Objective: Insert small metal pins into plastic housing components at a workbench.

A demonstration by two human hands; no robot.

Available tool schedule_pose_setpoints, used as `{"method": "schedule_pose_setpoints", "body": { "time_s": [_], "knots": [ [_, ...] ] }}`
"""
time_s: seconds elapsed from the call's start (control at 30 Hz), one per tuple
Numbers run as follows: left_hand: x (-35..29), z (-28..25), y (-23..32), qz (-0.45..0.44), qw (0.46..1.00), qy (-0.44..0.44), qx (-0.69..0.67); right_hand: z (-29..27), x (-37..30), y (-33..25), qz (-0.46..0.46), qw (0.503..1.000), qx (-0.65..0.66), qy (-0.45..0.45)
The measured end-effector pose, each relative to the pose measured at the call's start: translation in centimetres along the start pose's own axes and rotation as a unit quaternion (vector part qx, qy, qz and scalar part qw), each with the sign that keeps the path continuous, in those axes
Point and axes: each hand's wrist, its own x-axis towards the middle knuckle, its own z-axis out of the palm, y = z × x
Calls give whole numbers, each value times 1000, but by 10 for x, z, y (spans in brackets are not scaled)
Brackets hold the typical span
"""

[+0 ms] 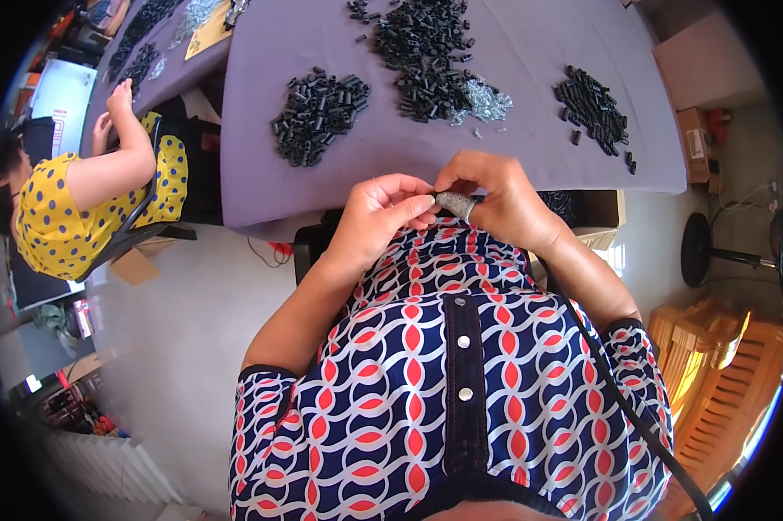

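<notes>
Close together at the table's near edge, my left hand [381, 215] and my right hand [501, 198] pinch a small dark piece between their fingertips. The piece is mostly hidden by the fingers; it may be one of the small black tubes, but I cannot make out its kind. Grey wrapping [455, 206] covers a digit of my right hand. Beyond my hands lie a left pile of short black tubes [322, 115], a larger middle pile of black tubes [422, 56], and small clear pieces [487, 100] against the latter. A right pile of black tubes [593, 108] has a few strays.
A purple-grey cloth [513, 156] covers the table. An open cardboard box [601, 234] stands under its edge. To the left, a person in a yellow dotted top [61, 204] sits at another table. A black fan [697, 247] and wooden furniture [726, 382] stand at right.
</notes>
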Motion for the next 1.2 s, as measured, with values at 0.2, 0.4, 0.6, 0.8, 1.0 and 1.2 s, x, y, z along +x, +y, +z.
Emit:
{"method": "schedule_pose_setpoints", "body": {
  "time_s": [0.2, 0.4, 0.6, 0.8, 1.0, 1.2],
  "knots": [
    [-1, -22, -2, 29, 999, 39, -6, -2, 28, 0, -5, 998, 58, -4],
    [-2, -34, 5, 65, 994, 61, -61, -2, 87, 26, -168, 899, -400, 57],
    [1, -42, 2, 77, 992, 69, -73, 6, 106, 42, -158, 864, -468, 98],
    [4, -40, 0, 73, 993, 86, -36, 5, 103, 38, -202, 885, -411, 90],
    [8, -30, 2, 72, 994, 81, -1, -5, 63, 11, -10, 995, -89, 42],
    [19, -7, 9, 81, 994, 48, 49, -16, 34, 26, 26, 979, 200, -1]
  ]
}}
